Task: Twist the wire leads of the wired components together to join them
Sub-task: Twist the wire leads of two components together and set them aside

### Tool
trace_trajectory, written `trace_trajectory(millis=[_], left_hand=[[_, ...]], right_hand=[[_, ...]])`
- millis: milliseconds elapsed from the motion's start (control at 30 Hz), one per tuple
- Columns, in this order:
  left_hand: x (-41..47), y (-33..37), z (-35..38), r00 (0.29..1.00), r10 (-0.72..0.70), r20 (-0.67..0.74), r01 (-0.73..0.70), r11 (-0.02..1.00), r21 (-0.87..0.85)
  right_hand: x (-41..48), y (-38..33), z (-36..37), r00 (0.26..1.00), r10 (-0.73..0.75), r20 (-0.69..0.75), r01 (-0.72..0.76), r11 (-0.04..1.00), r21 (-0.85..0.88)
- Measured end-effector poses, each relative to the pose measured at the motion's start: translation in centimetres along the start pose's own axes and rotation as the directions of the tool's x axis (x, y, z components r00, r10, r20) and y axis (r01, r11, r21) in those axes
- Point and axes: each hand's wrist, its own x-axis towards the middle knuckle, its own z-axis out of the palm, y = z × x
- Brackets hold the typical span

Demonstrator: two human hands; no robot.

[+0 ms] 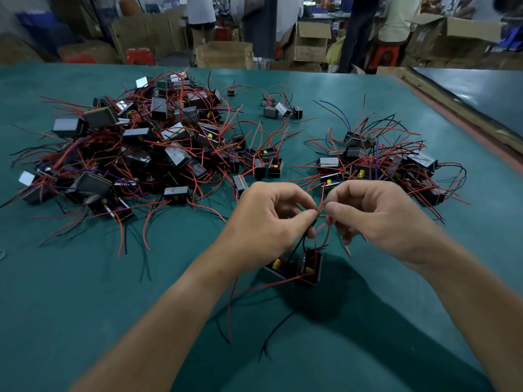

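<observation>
In the middle of the frame, our left hand (266,219) and right hand (368,219) pinch the wire leads (321,211), fingers (305,215) clamped on them. The two wired components (310,265) are just below, side by side.

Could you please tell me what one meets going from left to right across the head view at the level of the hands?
Large pile of wired components → left hand → wire leads pinched by both hands → right hand → dark neighbouring surface. The smaller pile overlaps the right hand, so I leave it out.
</observation>
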Motion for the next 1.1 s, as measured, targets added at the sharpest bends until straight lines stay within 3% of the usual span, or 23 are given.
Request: trace_trajectory(millis=[500, 667, 767, 1100], left_hand=[[0.5, -0.9, 0.0, 0.999, -0.036, -0.016, 0.036, 0.999, -0.04], [0.6, -1.6, 0.0, 1.0, -0.023, -0.021, 0.023, 1.0, -0.007], [0.5, -1.6, 0.1, 1.0, -0.012, 0.0, 0.012, 0.999, -0.03], [0.3, -1.2, 0.1, 0.998, 0.051, -0.048, -0.05, 0.998, 0.03]], right_hand=[[0.1, 0.2, -0.4, 0.995, -0.056, -0.078, 0.052, 0.997, -0.053], [0.0, 0.0, -0.1, 0.958, -0.267, -0.105, 0.232, 0.936, -0.266], [-0.1, -0.1, 0.0, 0.937, -0.346, -0.051, 0.316, 0.902, -0.295], [-0.3, -0.4, -0.1, 0.951, -0.309, -0.033, 0.282, 0.903, -0.324]])
